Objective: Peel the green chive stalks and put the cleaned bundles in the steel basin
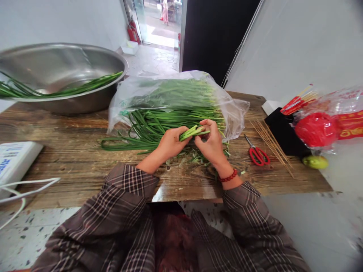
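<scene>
My left hand point(172, 142) is closed round a small bunch of garlic chives point(190, 132), whose pale cut ends point right. Their long green leaves trail left over the table. At those pale ends my right hand point(212, 145) pinches with thumb and fingers, a red bead bracelet on its wrist; what exactly lies between the fingertips is partly hidden. Just beyond both hands a large heap of garlic chives point(172, 113) lies in an open clear plastic bag point(235, 115). Loose trimmed bits point(198, 156) are scattered on the wood beneath my hands.
A big steel basin point(85, 104) with more chives stands at the back left. Red-handled scissors point(258, 155), thin bamboo sticks point(272, 147), a black box point(286, 132) and a yellow-green fruit point(315, 162) are on the right. A white device point(19, 162) with cables sits left on the wooden table point(76, 162).
</scene>
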A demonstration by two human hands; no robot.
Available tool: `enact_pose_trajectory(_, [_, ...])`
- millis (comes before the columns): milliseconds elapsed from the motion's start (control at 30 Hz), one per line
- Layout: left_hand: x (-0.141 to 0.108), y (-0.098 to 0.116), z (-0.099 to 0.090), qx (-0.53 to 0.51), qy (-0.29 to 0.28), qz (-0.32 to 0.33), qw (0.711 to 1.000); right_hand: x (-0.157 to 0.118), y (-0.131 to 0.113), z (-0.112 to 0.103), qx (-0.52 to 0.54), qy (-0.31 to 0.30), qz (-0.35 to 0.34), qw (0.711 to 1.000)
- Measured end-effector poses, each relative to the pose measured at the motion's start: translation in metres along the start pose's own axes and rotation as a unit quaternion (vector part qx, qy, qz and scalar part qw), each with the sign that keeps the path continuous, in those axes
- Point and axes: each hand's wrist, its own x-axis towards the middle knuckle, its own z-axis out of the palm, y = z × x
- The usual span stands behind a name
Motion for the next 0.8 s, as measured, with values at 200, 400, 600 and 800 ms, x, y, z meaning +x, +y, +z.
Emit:
enact_pose_trajectory(200, [0.002, -0.006, 0.004, 0.016, 0.002, 0.016, 1.0, -0.005, 0.0, 0.0, -0.088, 0.017, -0.064, 0.994])
enact_pose_trajectory(400, [0.003, -0.003, 0.003, 0.015, -0.011, 0.022, 1.0, -0.004, 0.003, -0.002, -0.111, 0.024, -0.068, 0.991])
enact_pose_trajectory(600, [0.003, -0.009, -0.003, -0.001, -0.005, 0.013, 1.0, 0.01, 0.012, -0.03, -0.04, 0.156, -0.014, 0.987])
enact_pose_trajectory(800, [0.003, -0.013, -0.003, 0.004, 0.005, 0.003, 1.0, 0.013, -0.003, -0.047, -0.059, 0.093, -0.082, 0.99])
